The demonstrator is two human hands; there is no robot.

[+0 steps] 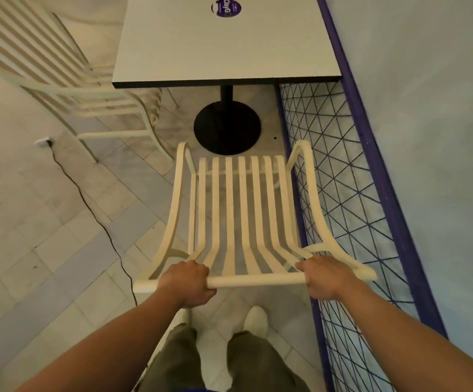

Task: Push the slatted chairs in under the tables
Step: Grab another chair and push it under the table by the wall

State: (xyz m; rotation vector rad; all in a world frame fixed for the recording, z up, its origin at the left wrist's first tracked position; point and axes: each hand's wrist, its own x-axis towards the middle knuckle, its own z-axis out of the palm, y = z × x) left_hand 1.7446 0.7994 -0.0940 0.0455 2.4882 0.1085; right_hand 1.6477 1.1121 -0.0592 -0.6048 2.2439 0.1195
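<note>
A cream slatted chair stands in front of me, its seat facing a white square table on a black pedestal base. The chair's front edge lies close to the base, short of the tabletop's near edge. My left hand grips the top rail of the backrest near its left end. My right hand grips the same rail near its right end. Both arms reach forward and my feet stand just behind the chair.
A second cream slatted chair stands at the table's left side. A purple-framed mesh fence runs close along the right of the chair and table. A thin black cable crosses the tiled floor on the left. A round purple sticker sits on the tabletop.
</note>
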